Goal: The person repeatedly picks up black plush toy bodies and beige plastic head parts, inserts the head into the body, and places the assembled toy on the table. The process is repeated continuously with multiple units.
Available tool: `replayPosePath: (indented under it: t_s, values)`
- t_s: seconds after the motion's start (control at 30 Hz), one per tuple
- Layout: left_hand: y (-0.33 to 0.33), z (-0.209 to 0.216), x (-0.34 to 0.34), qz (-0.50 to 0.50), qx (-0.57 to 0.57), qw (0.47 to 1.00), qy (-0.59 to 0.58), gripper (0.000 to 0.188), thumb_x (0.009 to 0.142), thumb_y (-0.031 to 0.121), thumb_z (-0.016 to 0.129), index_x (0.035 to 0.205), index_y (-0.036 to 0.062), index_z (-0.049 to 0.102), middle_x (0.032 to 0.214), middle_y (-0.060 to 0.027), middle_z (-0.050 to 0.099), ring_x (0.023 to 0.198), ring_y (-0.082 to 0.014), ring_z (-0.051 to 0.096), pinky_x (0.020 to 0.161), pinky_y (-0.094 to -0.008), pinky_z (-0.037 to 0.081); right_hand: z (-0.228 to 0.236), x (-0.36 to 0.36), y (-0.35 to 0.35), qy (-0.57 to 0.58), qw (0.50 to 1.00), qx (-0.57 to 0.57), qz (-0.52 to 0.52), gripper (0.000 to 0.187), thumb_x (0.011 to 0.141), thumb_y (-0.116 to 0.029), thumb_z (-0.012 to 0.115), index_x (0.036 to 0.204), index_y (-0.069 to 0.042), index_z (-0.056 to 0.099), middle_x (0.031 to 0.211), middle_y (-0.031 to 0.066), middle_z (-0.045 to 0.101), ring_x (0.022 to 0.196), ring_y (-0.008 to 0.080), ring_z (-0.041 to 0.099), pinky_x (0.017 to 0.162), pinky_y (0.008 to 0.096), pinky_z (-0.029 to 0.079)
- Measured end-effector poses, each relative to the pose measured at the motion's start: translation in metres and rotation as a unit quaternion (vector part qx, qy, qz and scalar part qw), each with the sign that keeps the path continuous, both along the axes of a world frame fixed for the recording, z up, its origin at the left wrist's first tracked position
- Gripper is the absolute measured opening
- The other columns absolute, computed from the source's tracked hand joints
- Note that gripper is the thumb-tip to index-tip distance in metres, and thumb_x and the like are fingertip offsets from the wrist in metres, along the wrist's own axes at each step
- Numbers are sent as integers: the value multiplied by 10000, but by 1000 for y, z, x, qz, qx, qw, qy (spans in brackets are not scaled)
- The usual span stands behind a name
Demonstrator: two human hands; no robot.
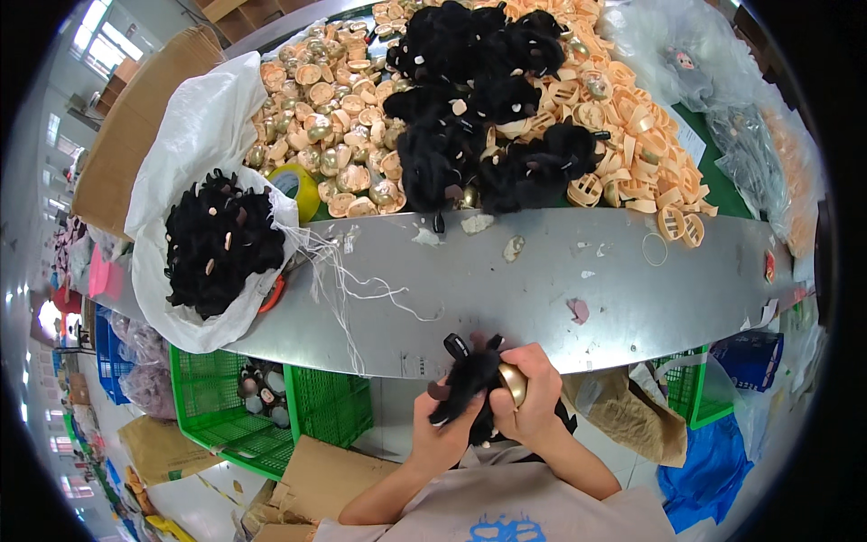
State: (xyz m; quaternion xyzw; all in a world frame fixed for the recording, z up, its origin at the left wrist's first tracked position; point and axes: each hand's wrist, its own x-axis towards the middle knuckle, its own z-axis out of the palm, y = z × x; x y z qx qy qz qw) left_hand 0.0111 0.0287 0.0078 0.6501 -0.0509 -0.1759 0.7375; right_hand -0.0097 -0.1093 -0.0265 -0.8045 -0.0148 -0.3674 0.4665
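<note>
The left hand (pixel 440 432) is closed around a black furry toy (pixel 471 379). The right hand (pixel 539 393) holds a shiny gold ball (pixel 516 387), with the thumb and fingers around it. The ball is up against the right side of the toy; I cannot tell if part of it is inside. Both hands are close together, just off the near edge of the gray desk (pixel 506 298), in front of the person's shirt (pixel 578 515). A small black loop (pixel 456 346) sticks up from the toy on its far side.

On the desk, a bit to the right, lies a pink scrap (pixel 578 311). To the left, thin white strings (pixel 341 287) hang over the near edge. Next to them is a white bag (pixel 194 117) with lots of black furry pieces (pixel 221 248) in it. A yellow roll of tape (pixel 309 190) sits by the bag, on its right.

At the far side is a big heap of black toys (pixel 465 50). Peach and gold round pieces (pixel 321 126) lie left of it, and peach plastic pieces (pixel 637 131) lie to the right. Low down on the left is a green basket (pixel 212 397). Low on the right are a brown paper bag (pixel 632 420) and a blue bag (pixel 709 470).
</note>
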Motion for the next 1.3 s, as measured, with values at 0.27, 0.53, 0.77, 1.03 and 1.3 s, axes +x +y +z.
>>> replayPosePath:
  t_s: [0.27, 0.53, 0.77, 1.03, 1.3]
  values:
    - [19, -23, 5, -59, -58, 995, 48, 384, 987, 54, 615, 1355, -27, 542, 1280, -91, 625, 1158, -168, 600, 1007, -332, 483, 8, -5, -7, 61, 985, -120, 105, 564, 865, -451, 690, 1277, -80, 582, 836, 127, 482, 700, 299, 467, 614, 399, 408]
    - [21, -25, 4, -79, -147, 979, 120, 292, 1012, 117, 609, 1266, -24, 632, 1210, -64, 672, 1120, -125, 595, 984, -298, 465, 13, 4, -16, 38, 994, -68, 83, 515, 722, -421, 839, 1062, -71, 677, 730, 61, 465, 624, 242, 480, 518, 340, 393]
    - [29, -15, 6, -95, -155, 966, 184, 208, 1003, 150, 640, 1124, -12, 690, 963, 9, 672, 892, -53, 562, 788, -230, 465, 15, 3, -12, 55, 992, -18, 109, 444, 663, -253, 870, 968, -31, 636, 725, 72, 538, 582, 220, 514, 504, 301, 412]
    - [33, -9, 13, -112, -115, 983, 93, 252, 932, 93, 718, 1152, -25, 687, 969, -4, 682, 878, -68, 584, 780, -239, 485, 22, -9, -7, 108, 971, 163, 139, 401, 813, -201, 811, 1093, -18, 589, 709, 7, 579, 581, 76, 499, 526, 245, 401]
    - [30, -14, 2, -121, -300, 900, 292, 327, 936, 154, 732, 1188, -41, 660, 1081, -53, 693, 964, -125, 636, 856, -287, 514, 30, -9, -2, 131, 939, 268, 170, 343, 878, -204, 748, 1116, -15, 589, 715, -14, 561, 602, 53, 461, 557, 213, 362]
